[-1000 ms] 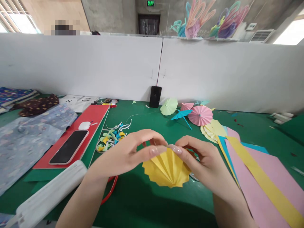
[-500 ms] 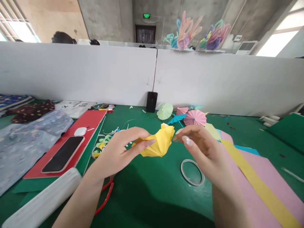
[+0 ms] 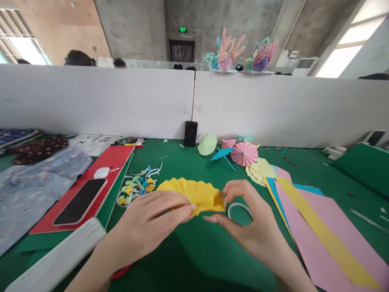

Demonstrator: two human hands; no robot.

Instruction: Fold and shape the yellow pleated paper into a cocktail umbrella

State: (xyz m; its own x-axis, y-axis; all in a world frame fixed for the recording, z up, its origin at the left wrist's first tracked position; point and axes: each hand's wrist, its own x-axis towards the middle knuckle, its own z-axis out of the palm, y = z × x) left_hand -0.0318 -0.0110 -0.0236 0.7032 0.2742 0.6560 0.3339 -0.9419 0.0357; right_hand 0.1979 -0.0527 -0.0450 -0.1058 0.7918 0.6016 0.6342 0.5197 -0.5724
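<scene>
On green table (image 3: 191, 259) umbrellas (image 3: 244, 154) look finished beyond left hand (image 3: 152, 217), which pinches yellow paper (image 3: 199, 194), seemingly only pleated, right hand (image 3: 253, 217) beside, fingers parted.

At 6 o'clock the left hand (image 3: 148, 221) hides part of the yellow paper (image 3: 188, 190), whose right end blurs beside the right hand (image 3: 255, 219) — whether those fingers touch it cannot be told. At 5 o'clock that hand covers part of a ring (image 3: 238, 204). At 7 o'clock the left arm (image 3: 101, 253) hides most of a red handle (image 3: 122, 271). The patterned cloth (image 3: 36, 190) is cut off at 9 o'clock — lettering on the sign (image 3: 182, 29), 12 o'clock, is too small to read.
</scene>
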